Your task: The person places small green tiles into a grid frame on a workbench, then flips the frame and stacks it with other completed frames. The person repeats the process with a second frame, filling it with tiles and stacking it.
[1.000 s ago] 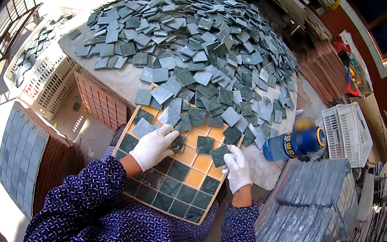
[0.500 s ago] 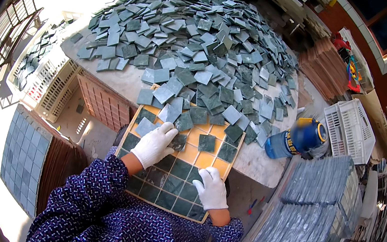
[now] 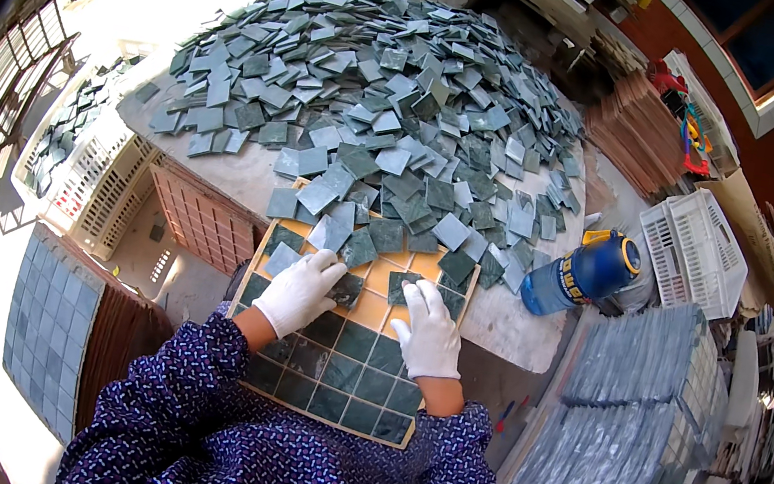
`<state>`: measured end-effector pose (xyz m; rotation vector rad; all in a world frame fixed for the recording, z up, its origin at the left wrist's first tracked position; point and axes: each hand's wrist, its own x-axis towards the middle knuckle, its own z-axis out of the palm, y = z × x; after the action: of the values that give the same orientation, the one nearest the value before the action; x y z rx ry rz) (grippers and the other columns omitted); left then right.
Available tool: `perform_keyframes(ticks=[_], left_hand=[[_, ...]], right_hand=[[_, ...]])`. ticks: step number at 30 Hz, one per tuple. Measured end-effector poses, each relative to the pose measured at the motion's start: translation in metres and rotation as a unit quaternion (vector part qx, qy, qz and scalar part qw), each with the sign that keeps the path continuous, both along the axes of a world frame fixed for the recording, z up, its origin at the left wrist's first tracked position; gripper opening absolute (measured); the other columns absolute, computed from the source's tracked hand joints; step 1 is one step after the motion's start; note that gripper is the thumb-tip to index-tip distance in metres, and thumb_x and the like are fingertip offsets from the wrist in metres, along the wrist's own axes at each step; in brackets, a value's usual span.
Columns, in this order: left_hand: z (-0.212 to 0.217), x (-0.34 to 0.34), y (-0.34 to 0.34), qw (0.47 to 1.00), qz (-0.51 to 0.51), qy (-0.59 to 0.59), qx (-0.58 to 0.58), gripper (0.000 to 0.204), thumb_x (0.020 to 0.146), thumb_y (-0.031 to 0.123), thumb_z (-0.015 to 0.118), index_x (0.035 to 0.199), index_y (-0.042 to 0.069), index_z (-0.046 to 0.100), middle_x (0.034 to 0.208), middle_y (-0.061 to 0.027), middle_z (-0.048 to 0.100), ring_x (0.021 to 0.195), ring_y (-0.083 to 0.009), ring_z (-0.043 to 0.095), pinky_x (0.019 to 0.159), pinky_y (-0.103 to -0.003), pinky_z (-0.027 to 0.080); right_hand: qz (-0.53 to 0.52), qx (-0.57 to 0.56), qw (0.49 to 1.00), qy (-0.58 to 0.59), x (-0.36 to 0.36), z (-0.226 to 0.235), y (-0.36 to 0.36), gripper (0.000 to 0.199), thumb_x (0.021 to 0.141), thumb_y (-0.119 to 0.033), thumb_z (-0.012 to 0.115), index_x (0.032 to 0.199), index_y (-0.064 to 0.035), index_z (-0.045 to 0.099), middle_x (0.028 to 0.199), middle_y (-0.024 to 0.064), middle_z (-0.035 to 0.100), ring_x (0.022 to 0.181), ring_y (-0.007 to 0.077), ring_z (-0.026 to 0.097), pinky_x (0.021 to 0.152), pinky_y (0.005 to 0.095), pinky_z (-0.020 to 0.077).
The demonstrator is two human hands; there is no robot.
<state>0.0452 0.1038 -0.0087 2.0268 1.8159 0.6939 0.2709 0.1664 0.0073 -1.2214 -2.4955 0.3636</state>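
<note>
A gridded tray (image 3: 370, 311) with an orange base lies in front of me, its near rows filled with square dark green stone tiles (image 3: 355, 341). My left hand (image 3: 300, 291), in a white glove, curls its fingers at the left side of the tray and grips a dark tile (image 3: 346, 290). In the same kind of glove, my right hand (image 3: 430, 332) has its fingertips on another green tile (image 3: 399, 288) over the orange cells. Its thumb lies lower, near the tile's edge. Loose tiles (image 3: 360, 247) overlap the tray's far side.
A big heap of loose tiles (image 3: 354, 65) covers the table (image 3: 519, 336) beyond the tray. To the right are a blue bottle (image 3: 580, 275), white crates (image 3: 694, 252) and wrapped tile stacks (image 3: 618, 411). At left stand tiled sheets (image 3: 52, 321) and a white basket (image 3: 102, 187).
My right hand has moved up and away from the filled rows onto the loose green tile. My left hand has shifted slightly, still at its dark tile.
</note>
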Motion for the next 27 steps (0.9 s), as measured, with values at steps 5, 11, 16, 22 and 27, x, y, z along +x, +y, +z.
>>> perform_keyframes(ticks=[5,11,16,22,27], left_hand=[[0.005,-0.001,0.001,0.999,-0.028,0.009,0.032,0.045,0.073,0.013,0.07,0.112,0.002,0.052,0.114,-0.0144,0.052,0.102,-0.0352,0.056,0.085,-0.041,0.048],[0.013,0.018,-0.002,0.998,-0.054,-0.022,0.029,0.051,0.071,0.015,0.074,0.115,0.002,0.053,0.117,-0.0164,0.053,0.104,-0.0364,0.057,0.087,-0.04,0.049],[0.003,0.045,0.008,0.996,-0.094,0.003,0.008,0.051,0.072,0.016,0.073,0.117,0.004,0.052,0.116,-0.0145,0.052,0.105,-0.0342,0.056,0.088,-0.04,0.048],[0.002,0.062,0.022,0.993,-0.116,-0.003,-0.026,0.049,0.073,0.014,0.072,0.117,0.004,0.052,0.115,-0.0139,0.052,0.103,-0.0344,0.056,0.086,-0.042,0.048],[-0.003,0.06,0.025,0.991,-0.124,-0.032,-0.025,0.049,0.073,0.013,0.072,0.116,0.003,0.052,0.114,-0.0149,0.052,0.101,-0.0359,0.056,0.085,-0.042,0.049]], right_hand=[[0.08,-0.088,0.99,-0.069,0.0,0.002,0.052,0.056,0.075,-0.018,0.075,0.125,-0.0113,0.051,0.124,0.0117,0.05,0.105,0.0336,0.058,0.087,0.0416,0.05],[0.038,-0.055,0.998,-0.004,0.035,0.009,0.028,0.056,0.071,-0.02,0.077,0.12,-0.0101,0.052,0.119,0.0135,0.051,0.105,0.0351,0.058,0.087,0.0436,0.0499],[-0.024,-0.108,0.994,0.012,0.072,-0.001,0.005,0.054,0.071,-0.017,0.078,0.119,-0.009,0.055,0.118,0.0134,0.052,0.105,0.0349,0.058,0.087,0.0418,0.0499],[-0.009,-0.141,0.989,0.044,0.082,-0.006,0.005,0.051,0.073,-0.015,0.075,0.121,-0.0085,0.057,0.12,0.0131,0.053,0.103,0.0343,0.059,0.087,0.0415,0.0498],[-0.014,-0.075,0.996,0.039,0.076,-0.012,-0.002,0.039,0.075,-0.016,0.073,0.111,-0.0081,0.062,0.118,0.0108,0.055,0.101,0.0319,0.059,0.085,0.0404,0.0503]])
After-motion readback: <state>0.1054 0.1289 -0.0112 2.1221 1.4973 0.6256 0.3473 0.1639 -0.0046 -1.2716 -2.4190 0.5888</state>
